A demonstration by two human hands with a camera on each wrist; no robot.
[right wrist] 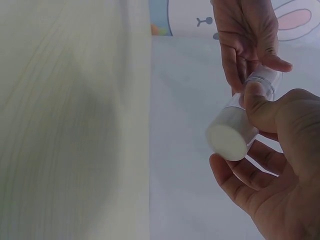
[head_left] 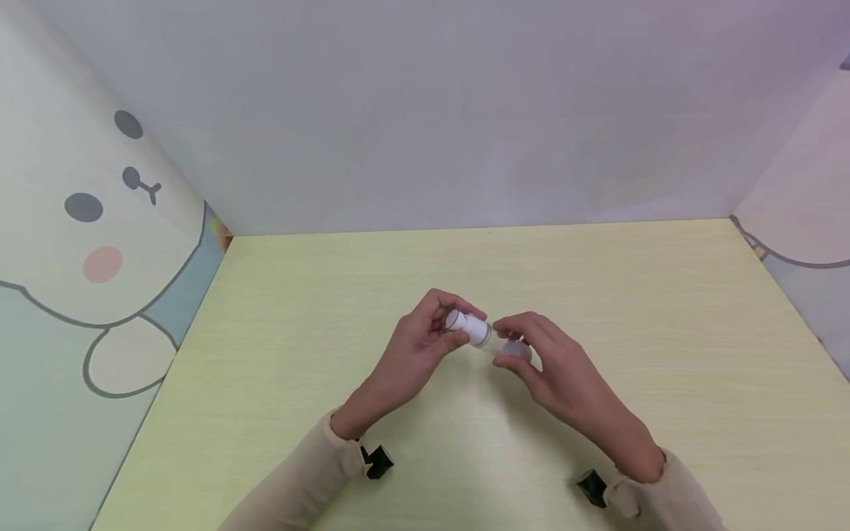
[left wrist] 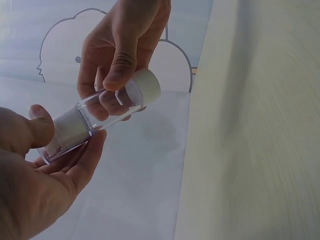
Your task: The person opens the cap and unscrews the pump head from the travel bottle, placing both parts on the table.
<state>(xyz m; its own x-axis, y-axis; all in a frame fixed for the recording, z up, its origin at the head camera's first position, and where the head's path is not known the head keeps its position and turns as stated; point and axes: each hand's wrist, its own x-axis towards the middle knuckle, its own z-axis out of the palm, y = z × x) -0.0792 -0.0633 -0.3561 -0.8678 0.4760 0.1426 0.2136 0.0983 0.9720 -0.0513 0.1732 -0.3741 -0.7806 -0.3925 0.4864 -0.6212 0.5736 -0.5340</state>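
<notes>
Both hands hold one small clear cylindrical bottle (head_left: 477, 330) above the table, tilted. My left hand (head_left: 413, 352) grips its left end between thumb and fingers, where a white inner part shows through the clear wall. Around the clear section at the other end, my right hand (head_left: 564, 372) pinches with thumb and fingertips. A white cap (left wrist: 149, 85) closes that end; in the right wrist view its flat round face points toward the camera. Between the two grips, a ring-like seam crosses the bottle in the left wrist view.
The pale wood-grain table (head_left: 299, 295) lies under both hands. A plain light wall (head_left: 465, 133) rises behind it. Side panels with cartoon animals (head_left: 99, 184) border the table at left and right. Small black devices (head_left: 380, 463) sit at the cuffs.
</notes>
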